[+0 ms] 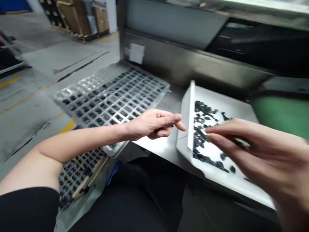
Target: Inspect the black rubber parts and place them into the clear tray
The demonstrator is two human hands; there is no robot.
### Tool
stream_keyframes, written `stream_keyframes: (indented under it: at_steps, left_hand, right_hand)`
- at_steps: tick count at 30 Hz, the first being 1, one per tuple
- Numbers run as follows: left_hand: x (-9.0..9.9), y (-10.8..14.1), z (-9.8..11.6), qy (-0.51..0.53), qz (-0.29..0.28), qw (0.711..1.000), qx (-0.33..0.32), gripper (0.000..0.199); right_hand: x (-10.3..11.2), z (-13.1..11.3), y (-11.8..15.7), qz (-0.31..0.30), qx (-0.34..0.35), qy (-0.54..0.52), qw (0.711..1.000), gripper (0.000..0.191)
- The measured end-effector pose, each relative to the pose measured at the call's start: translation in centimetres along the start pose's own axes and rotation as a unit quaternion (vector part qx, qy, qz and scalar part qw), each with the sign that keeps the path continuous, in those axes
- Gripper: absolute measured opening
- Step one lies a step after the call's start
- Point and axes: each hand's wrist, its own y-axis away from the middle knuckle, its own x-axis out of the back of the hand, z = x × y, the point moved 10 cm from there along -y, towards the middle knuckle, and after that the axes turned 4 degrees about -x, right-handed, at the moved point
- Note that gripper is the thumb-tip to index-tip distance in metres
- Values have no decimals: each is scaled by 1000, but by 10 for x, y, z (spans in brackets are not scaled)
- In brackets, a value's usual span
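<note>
My left hand [160,124] hovers between the clear compartment tray and the white bin, fingers curled in and thumb along the index finger. A tiny dark spot shows at its fingers; what it is I cannot make out. Over the white bin [218,91], my right hand [256,145] is blurred, with thumb and forefinger brought together in a pinch; anything between the tips is too small to tell. Small black parts [201,138] lie loose inside the bin, mostly along its left side. The clear plastic tray [154,104] holds black pieces in many of its pockets.
A second filled tray [79,174] sits lower, beneath my left forearm. The metal worktop [154,149] ends close to my lap. Behind it rises a metal panel [178,61]. Something green [282,112] stands right of the bin. Cartons [77,17] are stacked across the floor.
</note>
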Motion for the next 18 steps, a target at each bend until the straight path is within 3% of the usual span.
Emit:
stream_keyframes:
  at_steps: [3,7,13,18]
  left_hand:
    - [-17,-34,-29,28,-24,998,59,55]
    - [-20,-60,-43,44,-3,995,87,56]
    - [-18,-83,-54,58,-6,992,109,54]
    - [-17,-88,-74,61,-28,987,143,59]
  right_hand:
    - [3,24,-7,1,-22,-29,999,8]
    - [-1,58,-16,-6,-53,-84,995,10]
    - [-12,83,-11,-30,-44,-142,988,29]
    - [-19,101,-2,-13,-85,-165,983,31]
